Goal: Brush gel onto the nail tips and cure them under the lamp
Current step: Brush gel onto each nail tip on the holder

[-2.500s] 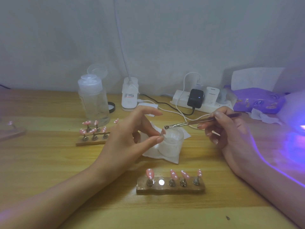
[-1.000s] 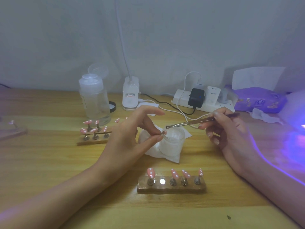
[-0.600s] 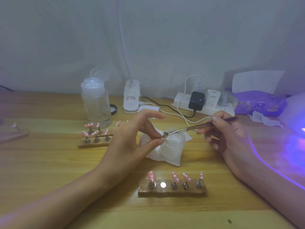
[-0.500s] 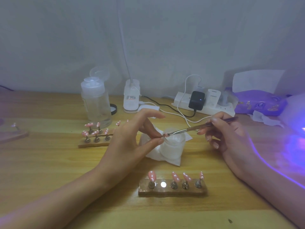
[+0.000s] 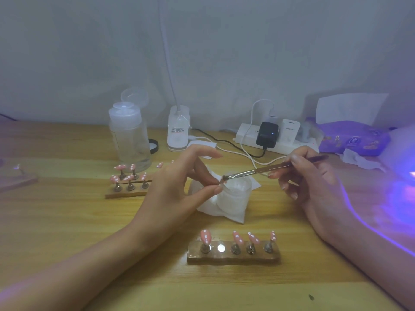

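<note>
The big yellow wooden table (image 5: 67,221) lies under both hands. Far out past the right hand, at the edge of the view, a white lamp (image 5: 404,158) throws purple light on the wood.

The left hand (image 5: 173,194) is held up over the middle of the table. Its thumb and one finger pinch a small pink nail tip (image 5: 222,181), and its first finger arches up out of the way. The right hand (image 5: 314,187) sits to the right of it and grips a thin silver brush with a dark handle (image 5: 265,171), the way you hold a pencil.

Right under the left fingertips stands a round frosted white jar (image 5: 239,194). Closer to the person than both hands is a brown wooden block (image 5: 233,257) with four pink dotted nail tips (image 5: 237,237) on little metal pegs. One spot on it is bare.

The brush lies almost flat. Its long line runs from the right hand leftward and a little down, and its hairy end seems to touch the pinched nail tip. I think gel is going on now. The lamp is on the right hand's side, so the left hand will have to carry the tip across to it.
</note>
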